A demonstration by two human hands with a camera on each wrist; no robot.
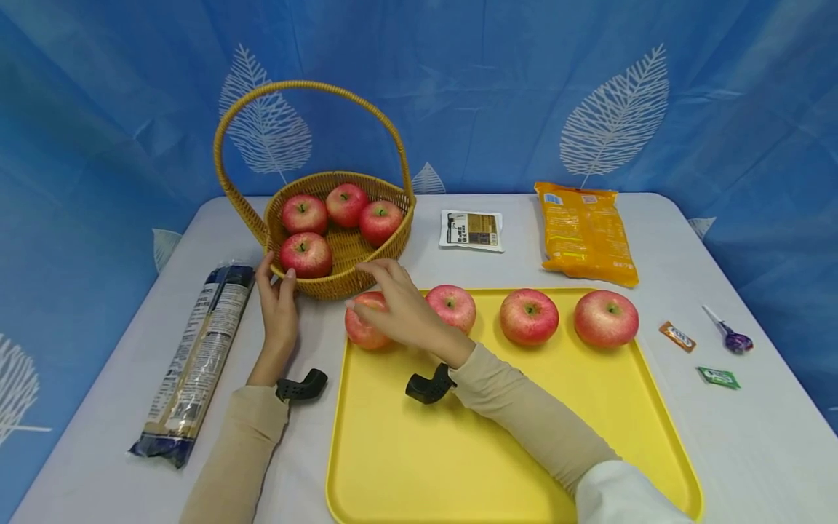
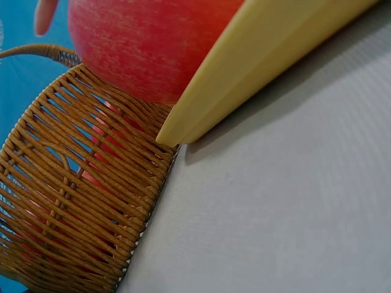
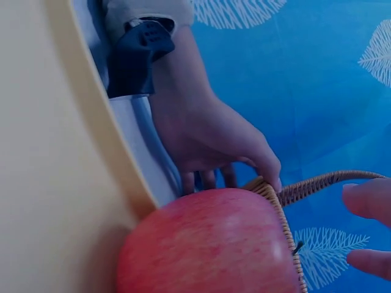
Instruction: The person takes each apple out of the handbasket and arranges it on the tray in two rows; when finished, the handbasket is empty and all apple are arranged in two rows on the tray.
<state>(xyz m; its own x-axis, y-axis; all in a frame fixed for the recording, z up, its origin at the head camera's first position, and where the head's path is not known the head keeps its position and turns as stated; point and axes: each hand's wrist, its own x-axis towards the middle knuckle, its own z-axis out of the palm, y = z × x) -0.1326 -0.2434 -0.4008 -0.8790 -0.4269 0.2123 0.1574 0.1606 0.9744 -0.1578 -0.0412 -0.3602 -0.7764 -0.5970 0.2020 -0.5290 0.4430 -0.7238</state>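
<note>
My left hand [image 1: 278,316] grips the near left rim of the wicker basket [image 1: 337,286], and the right wrist view shows its thumb at the rim with the fingers on the outer side. Several red apples [image 1: 305,255] lie inside the basket. Over the tray's far left corner hovers my right hand [image 1: 409,313], fingers spread and holding nothing. Beneath it is a red apple [image 1: 364,331], partly covered by the hand in the head view. In the right wrist view, fingertips [image 3: 369,201] show apart from this apple [image 3: 208,244]. More apples [image 1: 529,316] line the yellow tray's [image 1: 497,451] far edge.
Left of the tray lies a long clear-and-blue packet [image 1: 196,356]. Behind are a small white pouch [image 1: 471,230] and an orange bag [image 1: 585,233]. A lollipop [image 1: 733,336], an orange-wrapped sweet [image 1: 677,337] and a green-wrapped sweet [image 1: 718,377] sit at right. The basket's tall handle [image 1: 308,86] arches upward.
</note>
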